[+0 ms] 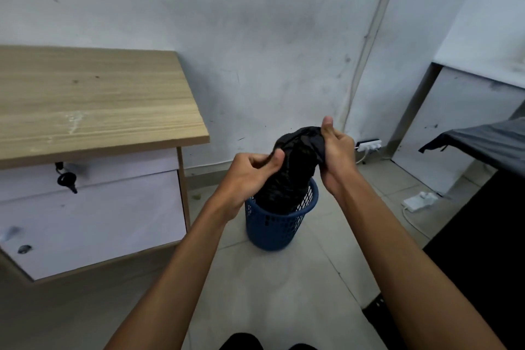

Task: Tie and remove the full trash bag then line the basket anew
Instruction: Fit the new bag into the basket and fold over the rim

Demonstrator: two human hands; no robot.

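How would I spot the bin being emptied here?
Look right of the wooden desk, on the tiled floor before the white wall. There stands a blue mesh basket. A black trash bag rises from it, gripped by both hands; nothing else here is blue.

I see two bare forearms with no sleeves, watch, rings or gloves on the left hand [250,176] or right hand [338,153]. Short, plain nails on the fingers [277,158]. Far below them, at the bottom edge, dark clothing [241,341] over the knees.
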